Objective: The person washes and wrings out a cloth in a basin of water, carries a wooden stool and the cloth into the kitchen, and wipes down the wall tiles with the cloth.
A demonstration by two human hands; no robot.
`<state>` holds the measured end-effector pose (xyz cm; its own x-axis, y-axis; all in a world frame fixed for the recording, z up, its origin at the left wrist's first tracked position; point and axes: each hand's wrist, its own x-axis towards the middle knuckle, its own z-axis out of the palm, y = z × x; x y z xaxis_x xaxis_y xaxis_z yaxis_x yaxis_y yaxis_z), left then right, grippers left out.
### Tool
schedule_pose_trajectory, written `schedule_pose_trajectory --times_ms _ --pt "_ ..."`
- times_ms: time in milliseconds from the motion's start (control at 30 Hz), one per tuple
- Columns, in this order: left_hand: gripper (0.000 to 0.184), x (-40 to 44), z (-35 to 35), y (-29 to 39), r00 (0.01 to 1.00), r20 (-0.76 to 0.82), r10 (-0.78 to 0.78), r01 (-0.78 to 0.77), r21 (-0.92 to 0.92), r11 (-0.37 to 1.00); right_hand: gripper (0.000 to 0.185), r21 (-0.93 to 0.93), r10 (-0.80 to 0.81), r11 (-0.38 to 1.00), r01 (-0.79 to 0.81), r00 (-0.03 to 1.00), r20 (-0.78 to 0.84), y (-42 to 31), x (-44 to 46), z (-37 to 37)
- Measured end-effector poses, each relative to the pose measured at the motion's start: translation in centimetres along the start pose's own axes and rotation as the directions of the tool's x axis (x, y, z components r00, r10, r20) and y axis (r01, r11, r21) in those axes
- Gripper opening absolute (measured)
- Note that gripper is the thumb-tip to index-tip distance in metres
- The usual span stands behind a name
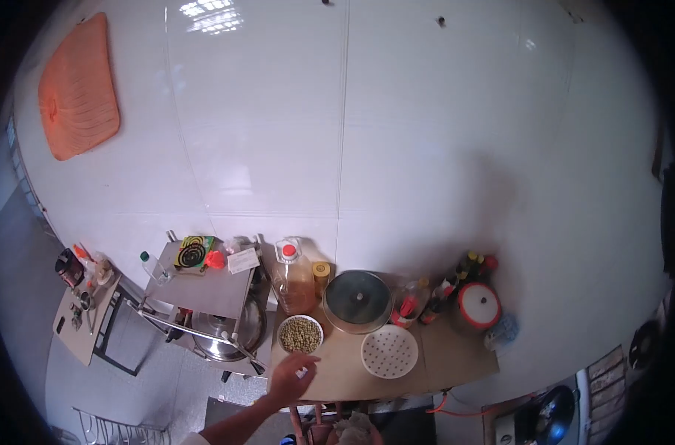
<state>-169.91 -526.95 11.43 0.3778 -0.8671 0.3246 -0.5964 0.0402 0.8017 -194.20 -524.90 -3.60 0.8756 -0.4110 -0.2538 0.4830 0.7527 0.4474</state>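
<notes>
My left hand (pixel 291 380) reaches in from the lower left, over the front edge of the wooden table (pixel 337 382). Its fingers are curled, with a small whitish patch showing among them that I cannot identify. Just beyond the hand stands a white bowl (pixel 279 340) full of greenish-brown beans or pellets (pixel 301 335). To the right lies a white round plate or colander with dark dots or holes (pixel 389 351). My right hand does not show.
Behind the bowl stand a large jug (pixel 293 285) with a red cap and a glass-lidded pan (pixel 357 300). Bottles (pixel 435 300) and a red-rimmed pot (pixel 479 305) crowd the right. A metal rack (pixel 204 293) over a steel pot (pixel 222 345) stands left.
</notes>
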Motion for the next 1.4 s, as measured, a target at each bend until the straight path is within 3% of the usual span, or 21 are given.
schedule_pose_trajectory --times_ms 67,100,133,167,200,267,300,333,367,467,567,667,700,767,800,833,933,1100,1233,1300,1400 --pt "0.030 -1.2 1.9 1.6 0.991 0.029 0.134 -0.135 0.064 0.989 0.037 0.001 -0.060 0.998 0.060 0.997 -0.048 -0.1 0.8 3.9" --pt "0.037 -2.3 2.8 2.4 0.992 0.096 0.081 -0.086 0.041 0.995 0.032 -0.314 0.291 0.933 -0.175 0.880 0.375 1.3 0.9 8.6" --pt "0.045 -3.4 3.6 3.2 0.986 0.165 0.032 -0.036 0.020 0.999 0.032 -0.323 0.296 0.930 -0.176 0.879 0.374 1.9 1.5 10.6" --pt "0.045 -4.6 4.4 3.8 0.987 0.157 0.037 -0.040 0.016 0.999 0.032 -0.400 -0.003 0.916 0.004 1.000 0.003 2.8 2.1 12.2" --pt "0.044 -5.4 4.9 4.6 0.992 0.128 -0.001 0.012 -0.091 0.996 0.033 -0.531 -0.347 0.837 0.134 0.880 -0.325 3.5 2.6 13.3" --pt "0.042 -5.2 4.2 5.8 0.996 0.087 -0.037 0.054 -0.203 0.978 0.034 -0.658 -0.301 0.750 0.071 0.922 -0.243 4.4 2.9 14.4" --pt "0.030 -4.6 2.6 6.2 0.924 0.176 -0.339 0.381 -0.474 0.794 0.035 -0.760 -0.239 0.649 0.022 0.955 -0.176 4.8 3.1 14.6" --pt "0.020 -4.1 1.3 6.9 0.759 0.344 -0.553 0.617 -0.653 0.440 0.037 -0.848 -0.165 0.531 -0.013 0.979 -0.118 5.0 3.2 15.1" --pt "0.026 -3.7 -0.1 8.7 0.782 0.224 -0.581 0.512 -0.763 0.395 0.042 -0.963 -0.064 -0.212 0.164 0.981 0.181 5.4 2.8 16.5" --pt "0.030 -4.6 -0.9 3.9 0.818 0.196 -0.541 0.448 -0.806 0.387 0.040 -0.943 -0.061 -0.309 -0.120 0.992 -0.106 5.8 4.3 20.6" --pt "0.034 -3.1 -3.4 5.5 0.800 0.174 -0.575 0.425 -0.839 0.338 0.040 -0.801 0.109 -0.599 0.017 0.992 -0.061 5.3 6.3 27.7" --pt "0.028 -1.1 -4.4 5.6 0.756 0.012 -0.655 0.285 -0.906 0.312 0.028 -0.599 0.230 -0.653 0.463 0.875 0.426 1.7 11.0 32.3" --pt "0.028 -0.4 -5.2 5.8 0.765 -0.032 -0.644 0.241 -0.912 0.332 0.026 -0.295 0.334 -0.766 0.571 0.746 0.576 0.7 12.5 35.1" --pt "0.027 0.8 -6.4 5.3 0.773 -0.107 -0.625 0.189 -0.902 0.389 0.028 -0.416 0.031 -0.846 0.334 0.809 0.587 1.0 13.8 41.8" --pt "0.027 1.2 -6.9 5.1 0.768 -0.095 -0.633 0.199 -0.905 0.377 0.030 -0.135 0.198 -0.881 0.454 0.612 0.766 0.3 15.3 44.8" --pt "0.027 1.8 -7.5 5.1 0.781 -0.131 -0.611 0.175 -0.893 0.414 0.032 -0.075 0.152 -0.937 0.342 0.590 0.793 -0.1 16.2 47.9" --pt "0.029 3.5 -8.9 5.9 0.798 -0.187 -0.573 0.117 -0.885 0.451 0.036 0.350 0.396 -0.918 0.185 0.414 0.819 -1.4 18.7 56.5" --pt "0.033 5.3 -9.8 6.5 0.778 -0.310 -0.546 0.031 -0.849 0.527 0.049 0.641 0.558 -0.764 -0.074 0.422 0.714 2.1 19.9 66.6" --pt "0.035 6.6 -9.4 5.5 0.770 -0.379 -0.512 0.071 -0.747 0.660 0.055 0.757 0.684 -0.637 -0.141 0.350 0.641 3.3 22.3 73.4" --pt "0.037 9.1 -9.6 6.2 0.742 -0.402 -0.536 0.037 -0.775 0.631 0.058 0.754 0.741 -0.615 -0.230 0.159 0.653 4.1 23.5 76.9" --pt "0.041 12.9 -9.8 7.6 0.726 -0.482 -0.491 0.053 -0.672 0.738 0.062 0.753 0.774 -0.584 -0.302 0.072 0.629 4.5 24.8 80.9"
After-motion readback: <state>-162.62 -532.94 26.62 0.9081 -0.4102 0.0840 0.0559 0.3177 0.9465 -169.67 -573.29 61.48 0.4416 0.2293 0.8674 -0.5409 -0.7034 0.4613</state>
